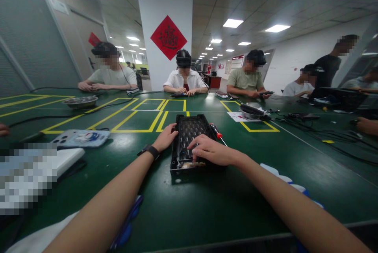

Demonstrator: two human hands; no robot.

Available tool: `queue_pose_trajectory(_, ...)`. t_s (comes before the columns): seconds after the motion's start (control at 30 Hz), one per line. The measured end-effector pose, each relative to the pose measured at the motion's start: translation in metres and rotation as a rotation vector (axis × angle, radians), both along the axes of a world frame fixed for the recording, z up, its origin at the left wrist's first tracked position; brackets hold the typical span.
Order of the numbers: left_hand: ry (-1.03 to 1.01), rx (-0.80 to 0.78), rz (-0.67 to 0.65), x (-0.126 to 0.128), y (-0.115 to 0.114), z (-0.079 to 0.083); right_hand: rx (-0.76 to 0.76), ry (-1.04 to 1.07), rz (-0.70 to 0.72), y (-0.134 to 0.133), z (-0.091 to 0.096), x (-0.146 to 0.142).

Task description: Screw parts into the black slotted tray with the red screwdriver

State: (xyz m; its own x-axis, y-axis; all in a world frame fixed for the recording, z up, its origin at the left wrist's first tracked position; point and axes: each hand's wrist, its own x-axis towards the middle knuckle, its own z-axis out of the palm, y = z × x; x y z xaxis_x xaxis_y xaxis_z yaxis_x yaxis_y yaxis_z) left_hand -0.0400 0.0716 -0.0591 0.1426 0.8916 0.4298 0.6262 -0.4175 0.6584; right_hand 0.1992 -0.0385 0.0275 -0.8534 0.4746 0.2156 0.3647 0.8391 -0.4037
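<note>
A long black plastic case point(193, 127) lies on the green table in front of me, with rows of dark recesses inside and a pale brownish strip point(193, 164) at its near end. My left hand point(167, 136), with a black band on the wrist, grips the case's left rim. Over the near right part of the case is my right hand point(209, 149). Its fingers bend down into the case and stand apart; nothing shows held between them. Against the case's right side rests a red and black screwdriver point(217, 133), its shaft pointing toward me.
A phone in a blue patterned case point(84, 138) lies to the left, behind a white blurred object point(69, 162). Farther off are a metal bowl point(80, 102), cables point(325, 134) and a dark bundle on paper point(252, 111). Several people sit around the table point(189, 213).
</note>
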Motion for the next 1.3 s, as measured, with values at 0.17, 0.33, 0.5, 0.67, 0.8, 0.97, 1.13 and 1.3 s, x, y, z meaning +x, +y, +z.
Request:
queue_pose_trajectory(0.17, 0.012, -0.010, -0.003, 0.000, -0.001, 0.001, 0.003, 0.073, -0.031, 0.002, -0.002, 0.001)
queue_pose_trajectory(0.33, 0.017, -0.015, -0.002, 0.000, -0.001, 0.002, 0.034, 0.170, -0.120, 0.006, -0.002, 0.005)
queue_pose_trajectory(0.5, 0.022, -0.018, -0.005, 0.001, -0.004, 0.003, 0.040, 0.168, -0.109, 0.009, -0.004, 0.006)
queue_pose_trajectory(0.67, 0.020, -0.018, -0.007, 0.001, -0.004, 0.003, 0.029, 0.156, -0.103, 0.009, -0.006, 0.005)
queue_pose_trajectory(0.8, 0.019, -0.014, -0.005, 0.001, -0.003, 0.003, 0.035, 0.149, -0.109, 0.009, -0.006, 0.006)
queue_pose_trajectory(0.97, 0.015, -0.010, -0.004, 0.000, -0.001, 0.002, 0.037, 0.160, -0.110, 0.010, -0.005, 0.006)
queue_pose_trajectory(1.13, 0.005, -0.002, -0.005, -0.001, 0.002, -0.001, 0.016, 0.154, -0.086, 0.010, -0.006, 0.006)
queue_pose_trajectory(1.3, 0.010, 0.002, -0.010, -0.001, 0.001, -0.001, 0.012, 0.160, -0.089, 0.009, -0.005, 0.006)
